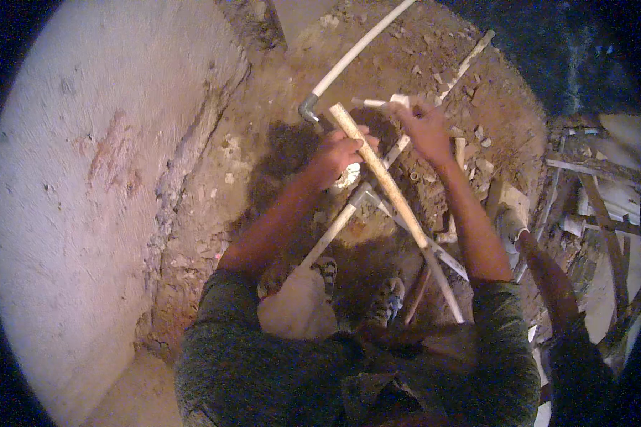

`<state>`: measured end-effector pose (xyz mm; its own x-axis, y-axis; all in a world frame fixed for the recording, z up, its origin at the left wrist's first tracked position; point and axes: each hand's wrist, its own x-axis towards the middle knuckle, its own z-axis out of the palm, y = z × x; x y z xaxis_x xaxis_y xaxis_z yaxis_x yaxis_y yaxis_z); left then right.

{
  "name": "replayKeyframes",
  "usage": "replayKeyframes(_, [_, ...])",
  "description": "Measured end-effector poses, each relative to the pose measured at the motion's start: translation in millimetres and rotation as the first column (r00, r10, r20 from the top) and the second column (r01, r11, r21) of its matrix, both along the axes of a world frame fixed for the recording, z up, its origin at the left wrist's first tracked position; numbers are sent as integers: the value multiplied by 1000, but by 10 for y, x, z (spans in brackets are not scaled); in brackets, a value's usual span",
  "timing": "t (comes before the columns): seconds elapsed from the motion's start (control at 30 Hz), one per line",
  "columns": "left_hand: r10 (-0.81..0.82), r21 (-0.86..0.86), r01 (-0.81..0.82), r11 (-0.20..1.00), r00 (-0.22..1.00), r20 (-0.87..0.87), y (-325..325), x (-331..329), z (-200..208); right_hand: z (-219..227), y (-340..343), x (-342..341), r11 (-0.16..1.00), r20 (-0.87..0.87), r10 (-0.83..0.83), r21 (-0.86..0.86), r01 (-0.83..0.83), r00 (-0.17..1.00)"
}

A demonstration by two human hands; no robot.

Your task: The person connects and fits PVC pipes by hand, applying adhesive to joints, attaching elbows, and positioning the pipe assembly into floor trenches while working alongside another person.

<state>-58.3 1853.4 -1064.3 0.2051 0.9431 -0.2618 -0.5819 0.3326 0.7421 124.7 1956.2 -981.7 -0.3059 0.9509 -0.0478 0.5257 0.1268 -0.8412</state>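
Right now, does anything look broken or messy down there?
Yes: the pale wall on the left has a ragged edge, as if broken away, and rubble lies scattered to the right of the right hand.

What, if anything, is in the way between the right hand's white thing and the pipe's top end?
Nothing visible: only a gap shows between the white piece in the right hand and the upper end of the pipe in the left hand.

Toward one o'clock, the upper edge cuts off a white pipe (361, 47). A pale pipe (382, 178) hides part of the left hand (335, 153); the white piece (399, 100) in the right hand (427, 129) is blurred.
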Motion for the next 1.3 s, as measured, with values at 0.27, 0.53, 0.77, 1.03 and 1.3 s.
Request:
replayKeyframes(0.27, [88,-1,-88,996,994,-69,-618,-91,303,-8,-369,167,953,213,303,-98,-288,929])
replayKeyframes(0.53, [178,-114,-188,976,980,-88,-1110,-269,454,-268,-824,-204,753,427,478,251,-609,767])
replayKeyframes(0.77, [162,-176,-169,970,985,-55,-1177,-311,390,-557,-963,-507,675,580,518,175,-717,629])
replayKeyframes(1.03, [191,-185,-199,962,980,-60,-1198,-235,253,-453,-994,-525,799,479,496,76,-597,725])
replayKeyframes(1.3, [239,-210,-248,946,968,-71,-1179,-162,285,-71,-727,-203,954,97,279,-140,-264,956])
